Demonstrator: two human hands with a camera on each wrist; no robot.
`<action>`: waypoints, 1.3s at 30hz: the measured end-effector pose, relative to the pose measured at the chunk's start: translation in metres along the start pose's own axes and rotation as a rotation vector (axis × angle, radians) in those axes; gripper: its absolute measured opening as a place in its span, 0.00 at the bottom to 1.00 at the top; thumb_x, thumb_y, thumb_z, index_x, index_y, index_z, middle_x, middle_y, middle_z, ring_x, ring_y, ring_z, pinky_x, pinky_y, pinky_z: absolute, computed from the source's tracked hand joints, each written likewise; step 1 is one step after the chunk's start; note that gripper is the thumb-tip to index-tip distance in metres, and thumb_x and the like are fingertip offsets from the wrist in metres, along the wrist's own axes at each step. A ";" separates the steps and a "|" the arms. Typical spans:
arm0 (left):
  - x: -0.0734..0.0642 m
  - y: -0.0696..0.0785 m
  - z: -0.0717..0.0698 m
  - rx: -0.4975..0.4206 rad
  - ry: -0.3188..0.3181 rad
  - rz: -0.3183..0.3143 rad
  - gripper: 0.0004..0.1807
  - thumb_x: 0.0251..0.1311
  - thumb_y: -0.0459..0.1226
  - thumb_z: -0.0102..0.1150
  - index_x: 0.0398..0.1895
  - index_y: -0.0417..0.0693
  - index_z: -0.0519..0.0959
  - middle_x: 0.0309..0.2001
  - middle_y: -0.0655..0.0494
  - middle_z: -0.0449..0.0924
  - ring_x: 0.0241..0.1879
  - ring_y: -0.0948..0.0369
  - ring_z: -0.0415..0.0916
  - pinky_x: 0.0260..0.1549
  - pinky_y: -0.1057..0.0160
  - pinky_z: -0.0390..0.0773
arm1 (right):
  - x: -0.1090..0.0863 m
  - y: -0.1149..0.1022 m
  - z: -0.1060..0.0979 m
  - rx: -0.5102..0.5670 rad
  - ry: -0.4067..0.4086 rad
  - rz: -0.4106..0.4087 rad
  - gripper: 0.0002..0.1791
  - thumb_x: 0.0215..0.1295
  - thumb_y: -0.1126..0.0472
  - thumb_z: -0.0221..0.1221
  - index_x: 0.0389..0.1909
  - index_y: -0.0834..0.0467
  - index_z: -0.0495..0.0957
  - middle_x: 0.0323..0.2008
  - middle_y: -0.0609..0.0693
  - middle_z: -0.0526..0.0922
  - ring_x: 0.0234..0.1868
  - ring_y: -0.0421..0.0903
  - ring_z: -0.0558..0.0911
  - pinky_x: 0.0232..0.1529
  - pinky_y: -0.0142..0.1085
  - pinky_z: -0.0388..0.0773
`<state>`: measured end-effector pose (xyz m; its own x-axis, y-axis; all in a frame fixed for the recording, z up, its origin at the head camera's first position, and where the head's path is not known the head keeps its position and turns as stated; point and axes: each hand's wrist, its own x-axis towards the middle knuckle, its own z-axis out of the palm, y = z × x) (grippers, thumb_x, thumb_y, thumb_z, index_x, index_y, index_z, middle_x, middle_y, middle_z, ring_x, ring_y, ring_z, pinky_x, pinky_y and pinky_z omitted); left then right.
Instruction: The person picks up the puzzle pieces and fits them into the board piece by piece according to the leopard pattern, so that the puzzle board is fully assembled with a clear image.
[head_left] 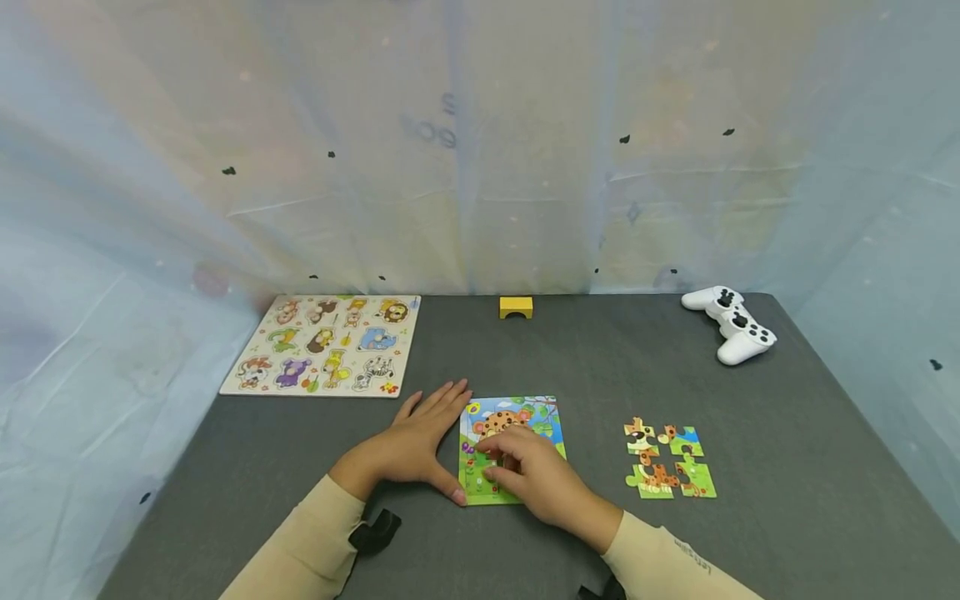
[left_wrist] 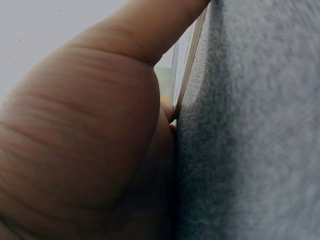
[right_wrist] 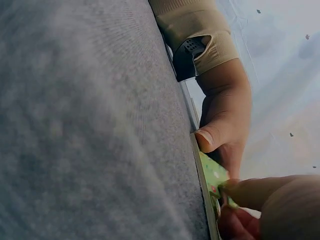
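Note:
A small jigsaw puzzle board with a spotted animal, blue sky and green grass lies mid-table. My left hand rests flat on the table along the board's left edge, fingers stretched, thumb at the lower left corner; in the left wrist view its palm hides most of the board. Over the board, my right hand has its thumb and fingers bent together. The right wrist view shows them pinching a green puzzle piece, partly hidden, at the board's surface. Several loose puzzle pieces lie to the right, grouped together.
At the back left lies a larger animal puzzle board. A yellow arch block stands at the table's back edge, and a white game controller lies at the back right. Plastic sheeting hangs behind the grey table.

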<state>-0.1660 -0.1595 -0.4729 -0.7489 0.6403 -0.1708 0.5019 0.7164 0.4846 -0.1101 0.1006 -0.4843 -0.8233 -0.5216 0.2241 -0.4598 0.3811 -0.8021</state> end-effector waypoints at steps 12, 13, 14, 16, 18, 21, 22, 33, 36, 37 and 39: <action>0.000 -0.002 -0.001 0.007 0.013 0.006 0.85 0.36 0.76 0.80 0.92 0.52 0.43 0.89 0.56 0.36 0.86 0.55 0.30 0.78 0.34 0.30 | -0.002 -0.003 0.002 -0.190 -0.041 -0.019 0.09 0.72 0.63 0.73 0.49 0.54 0.88 0.42 0.43 0.77 0.33 0.34 0.71 0.36 0.32 0.77; 0.000 -0.002 -0.001 0.008 0.013 0.006 0.85 0.36 0.76 0.80 0.92 0.52 0.43 0.89 0.56 0.36 0.86 0.55 0.30 0.78 0.34 0.30 | -0.002 -0.003 0.002 -0.189 -0.038 -0.021 0.09 0.72 0.63 0.73 0.49 0.54 0.88 0.42 0.43 0.78 0.34 0.34 0.71 0.36 0.32 0.77; 0.000 -0.002 -0.001 0.008 0.013 0.006 0.85 0.36 0.76 0.80 0.92 0.52 0.43 0.89 0.56 0.36 0.86 0.55 0.30 0.78 0.34 0.30 | -0.003 -0.003 0.002 -0.184 -0.037 -0.021 0.10 0.71 0.63 0.73 0.50 0.54 0.87 0.42 0.43 0.79 0.34 0.34 0.72 0.36 0.33 0.77; 0.000 -0.002 -0.001 0.006 0.014 0.007 0.85 0.36 0.76 0.81 0.92 0.52 0.43 0.89 0.56 0.37 0.86 0.55 0.30 0.78 0.34 0.30 | -0.004 -0.004 0.000 -0.160 -0.033 -0.021 0.11 0.71 0.63 0.73 0.51 0.55 0.87 0.42 0.43 0.81 0.34 0.34 0.73 0.36 0.33 0.77; 0.000 -0.003 -0.001 0.003 0.014 0.007 0.84 0.37 0.76 0.81 0.92 0.52 0.44 0.89 0.56 0.37 0.86 0.55 0.30 0.78 0.34 0.30 | -0.005 -0.004 -0.002 -0.095 -0.036 -0.010 0.12 0.72 0.64 0.72 0.53 0.56 0.87 0.43 0.44 0.83 0.36 0.35 0.76 0.37 0.34 0.79; 0.000 -0.003 -0.001 -0.005 0.013 0.008 0.84 0.37 0.75 0.81 0.92 0.52 0.44 0.89 0.56 0.37 0.86 0.55 0.30 0.77 0.34 0.30 | -0.006 -0.003 -0.007 0.035 -0.053 0.029 0.13 0.75 0.63 0.70 0.57 0.58 0.86 0.47 0.47 0.86 0.40 0.38 0.82 0.41 0.35 0.83; 0.000 -0.003 -0.001 -0.008 0.012 0.009 0.84 0.37 0.75 0.81 0.92 0.52 0.44 0.89 0.56 0.37 0.86 0.55 0.30 0.77 0.34 0.30 | -0.006 -0.003 -0.009 0.082 -0.061 0.043 0.14 0.76 0.62 0.69 0.59 0.58 0.86 0.50 0.48 0.87 0.43 0.39 0.84 0.43 0.36 0.84; 0.000 -0.001 -0.001 -0.016 0.002 0.009 0.83 0.39 0.75 0.81 0.92 0.52 0.44 0.89 0.56 0.35 0.86 0.55 0.29 0.78 0.35 0.29 | -0.006 0.003 -0.036 0.297 -0.141 0.041 0.18 0.83 0.61 0.62 0.67 0.62 0.81 0.57 0.57 0.85 0.51 0.52 0.87 0.49 0.42 0.86; 0.000 0.000 -0.002 -0.018 0.003 0.012 0.83 0.39 0.74 0.82 0.92 0.51 0.44 0.89 0.55 0.35 0.87 0.54 0.30 0.78 0.35 0.29 | -0.005 0.007 -0.048 0.325 -0.108 0.004 0.18 0.84 0.63 0.60 0.67 0.65 0.80 0.57 0.59 0.85 0.52 0.55 0.87 0.49 0.43 0.86; -0.001 0.000 -0.002 -0.019 0.001 0.011 0.83 0.39 0.74 0.82 0.92 0.51 0.44 0.89 0.55 0.35 0.87 0.54 0.30 0.78 0.35 0.29 | -0.005 0.009 -0.053 0.342 -0.097 -0.002 0.18 0.84 0.64 0.59 0.67 0.66 0.80 0.58 0.61 0.85 0.52 0.56 0.87 0.49 0.44 0.86; -0.001 0.001 -0.002 -0.026 0.003 0.012 0.83 0.39 0.73 0.83 0.92 0.51 0.44 0.90 0.54 0.35 0.87 0.53 0.30 0.77 0.35 0.29 | -0.005 0.012 -0.062 0.374 -0.078 -0.006 0.18 0.85 0.64 0.58 0.68 0.66 0.79 0.59 0.64 0.84 0.53 0.60 0.87 0.49 0.46 0.86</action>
<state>-0.1656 -0.1601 -0.4708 -0.7440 0.6482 -0.1624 0.4996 0.7009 0.5090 -0.1321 0.1552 -0.4604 -0.7863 -0.5852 0.1983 -0.2993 0.0801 -0.9508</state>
